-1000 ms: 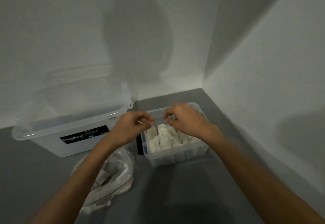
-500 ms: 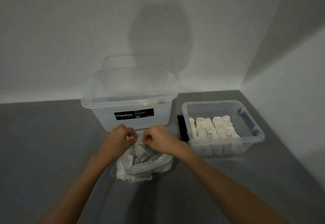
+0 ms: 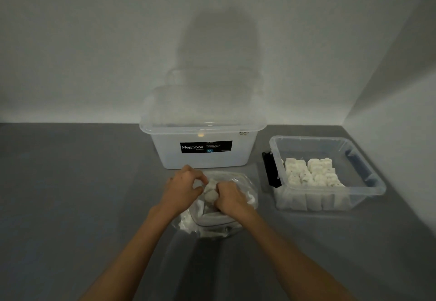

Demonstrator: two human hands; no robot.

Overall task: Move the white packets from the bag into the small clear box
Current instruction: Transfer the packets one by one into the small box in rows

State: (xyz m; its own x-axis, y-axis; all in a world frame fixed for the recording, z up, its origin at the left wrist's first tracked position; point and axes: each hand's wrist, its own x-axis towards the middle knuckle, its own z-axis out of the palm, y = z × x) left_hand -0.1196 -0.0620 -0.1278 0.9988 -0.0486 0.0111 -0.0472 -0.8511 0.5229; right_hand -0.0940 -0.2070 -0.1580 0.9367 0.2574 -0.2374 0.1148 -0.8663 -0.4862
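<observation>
A: Two hands busy where?
B: Down at the mouth of the bag (image 3: 212, 228), near the middle of the table (image 3: 70, 194). Pinching packets (image 3: 210, 193) with the curled left hand (image 3: 184, 187); gripping the same clump with the right hand (image 3: 230, 198), just beside.
A: And the box (image 3: 306, 138)?
B: Off to the right, apart from the bag. Holding boxed packets (image 3: 311, 174), packed in rows toward its near left.
A: Beyond the hands?
B: Clear Megabox bin (image 3: 203, 159), just past the bag.

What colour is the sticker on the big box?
The sticker is black with white letters, clearest in the head view.
</observation>
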